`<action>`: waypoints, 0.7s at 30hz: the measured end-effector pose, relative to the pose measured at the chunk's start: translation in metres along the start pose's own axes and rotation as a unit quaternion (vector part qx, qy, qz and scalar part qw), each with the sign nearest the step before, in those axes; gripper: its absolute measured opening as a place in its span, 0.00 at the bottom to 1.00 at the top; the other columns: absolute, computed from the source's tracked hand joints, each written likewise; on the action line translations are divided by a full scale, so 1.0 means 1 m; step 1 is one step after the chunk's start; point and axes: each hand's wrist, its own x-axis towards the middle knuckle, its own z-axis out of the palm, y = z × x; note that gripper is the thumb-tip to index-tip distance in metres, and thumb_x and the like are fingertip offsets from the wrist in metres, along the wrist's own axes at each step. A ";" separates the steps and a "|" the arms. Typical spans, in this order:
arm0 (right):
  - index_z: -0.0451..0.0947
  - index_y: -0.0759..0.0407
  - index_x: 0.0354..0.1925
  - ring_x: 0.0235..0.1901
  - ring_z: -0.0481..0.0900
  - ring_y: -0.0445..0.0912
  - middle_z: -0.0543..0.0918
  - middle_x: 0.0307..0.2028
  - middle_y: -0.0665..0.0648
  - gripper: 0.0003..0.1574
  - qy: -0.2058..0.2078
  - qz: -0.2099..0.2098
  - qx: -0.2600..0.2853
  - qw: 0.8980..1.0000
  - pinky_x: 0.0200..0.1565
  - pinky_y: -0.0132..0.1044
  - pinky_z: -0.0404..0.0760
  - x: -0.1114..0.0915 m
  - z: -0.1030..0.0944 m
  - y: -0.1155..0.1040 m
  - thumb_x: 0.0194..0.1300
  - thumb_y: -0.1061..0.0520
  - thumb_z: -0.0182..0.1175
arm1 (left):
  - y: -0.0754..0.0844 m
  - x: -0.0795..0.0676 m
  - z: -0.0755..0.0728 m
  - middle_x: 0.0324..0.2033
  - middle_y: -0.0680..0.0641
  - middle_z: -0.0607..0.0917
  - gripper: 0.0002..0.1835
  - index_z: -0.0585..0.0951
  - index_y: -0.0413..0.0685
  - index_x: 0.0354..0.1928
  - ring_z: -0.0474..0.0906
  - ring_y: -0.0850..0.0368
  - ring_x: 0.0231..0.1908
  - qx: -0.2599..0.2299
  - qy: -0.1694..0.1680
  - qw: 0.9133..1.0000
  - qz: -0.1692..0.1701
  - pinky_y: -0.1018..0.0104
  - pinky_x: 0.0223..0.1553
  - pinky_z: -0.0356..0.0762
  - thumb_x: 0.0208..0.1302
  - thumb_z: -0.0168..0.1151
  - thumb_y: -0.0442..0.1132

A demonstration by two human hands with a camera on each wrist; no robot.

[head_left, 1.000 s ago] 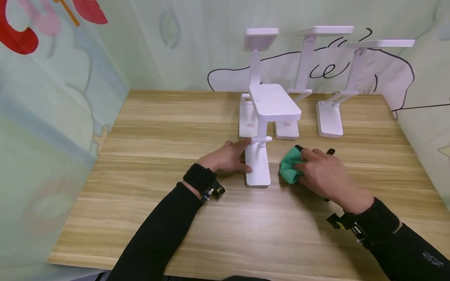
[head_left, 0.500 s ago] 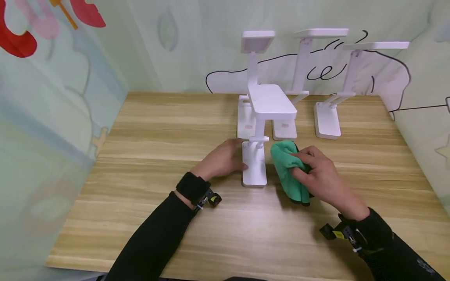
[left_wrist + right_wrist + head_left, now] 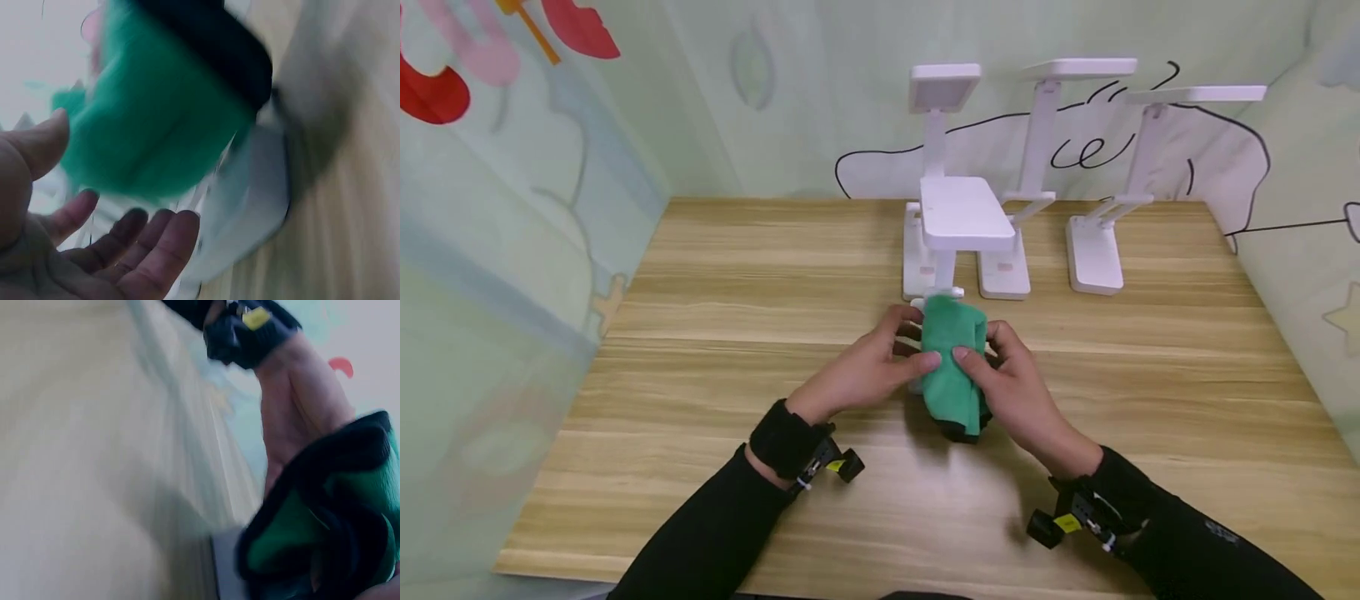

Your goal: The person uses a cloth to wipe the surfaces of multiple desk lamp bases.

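A folded green cloth (image 3: pixel 953 392) with dark edging hangs over the base of the front white desk lamp (image 3: pixel 966 215). My right hand (image 3: pixel 1024 404) pinches the cloth's right side, thumb on top. To the cloth's left is my left hand (image 3: pixel 868 375), its thumb close to the cloth. In the left wrist view, the fingers of the left hand (image 3: pixel 125 250) are loosely bent with a gap below the cloth (image 3: pixel 150 119). Part of the lamp base (image 3: pixel 253 194) shows beneath it. The right wrist view shows the cloth's dark-edged folds (image 3: pixel 284 540), blurred.
Three more white lamps stand behind along the wall: a left one (image 3: pixel 919 262), a middle one (image 3: pixel 1004 275) and a right one (image 3: pixel 1093 254). All rest on a wooden tabletop (image 3: pixel 760 275). A printed curtain-like wall (image 3: pixel 805 92) rises behind and at the sides.
My right hand has lifted the cloth, spread it and carried it left onto the lamp's base. The left hand has let go of the base's edge, and the front lamp's head has shifted slightly left.
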 end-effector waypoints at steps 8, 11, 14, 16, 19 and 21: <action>0.69 0.59 0.62 0.59 0.72 0.52 0.74 0.60 0.61 0.23 -0.103 -0.033 -0.011 0.994 0.55 0.39 0.76 -0.003 0.014 -0.002 0.69 0.63 0.54 | 0.001 -0.013 -0.004 0.58 0.47 0.73 0.34 0.56 0.62 0.70 0.72 0.53 0.53 0.068 0.051 0.996 0.023 0.51 0.52 0.75 0.67 0.58 0.54; 0.73 0.59 0.59 0.51 0.78 0.50 0.80 0.52 0.62 0.21 -0.088 -0.087 -0.108 0.986 0.47 0.40 0.81 0.000 0.004 0.002 0.68 0.62 0.55 | -0.001 -0.020 -0.023 0.56 0.48 0.76 0.28 0.64 0.65 0.67 0.73 0.53 0.50 0.112 0.118 0.986 0.023 0.49 0.48 0.76 0.67 0.59 0.47; 0.76 0.60 0.56 0.42 0.80 0.48 0.83 0.43 0.60 0.19 -0.038 -0.139 -0.250 0.957 0.38 0.42 0.82 0.004 -0.009 0.012 0.67 0.60 0.58 | -0.004 -0.026 -0.041 0.53 0.45 0.76 0.26 0.68 0.61 0.66 0.75 0.52 0.45 0.218 0.194 0.956 0.023 0.50 0.42 0.78 0.67 0.59 0.41; 0.75 0.59 0.59 0.39 0.79 0.47 0.82 0.42 0.59 0.23 -0.025 -0.141 -0.331 0.933 0.36 0.43 0.81 0.006 -0.017 0.020 0.67 0.55 0.61 | -0.006 -0.027 -0.047 0.53 0.44 0.76 0.25 0.71 0.58 0.65 0.75 0.52 0.41 0.304 0.214 0.928 0.022 0.52 0.38 0.79 0.66 0.59 0.39; 0.65 0.57 0.68 0.38 0.76 0.48 0.78 0.44 0.58 0.43 -0.070 -0.098 -0.397 0.910 0.36 0.42 0.78 0.012 -0.024 0.028 0.63 0.39 0.63 | -0.006 -0.023 -0.042 0.53 0.43 0.76 0.24 0.74 0.57 0.62 0.77 0.51 0.38 0.394 0.190 0.898 0.040 0.55 0.31 0.81 0.64 0.60 0.37; 0.58 0.55 0.72 0.37 0.74 0.47 0.76 0.45 0.57 0.56 -0.105 -0.071 -0.427 0.895 0.35 0.40 0.76 0.016 -0.024 0.030 0.57 0.29 0.62 | -0.005 -0.015 -0.033 0.52 0.44 0.76 0.24 0.76 0.58 0.61 0.76 0.51 0.40 0.432 0.164 0.885 0.053 0.56 0.31 0.81 0.63 0.60 0.36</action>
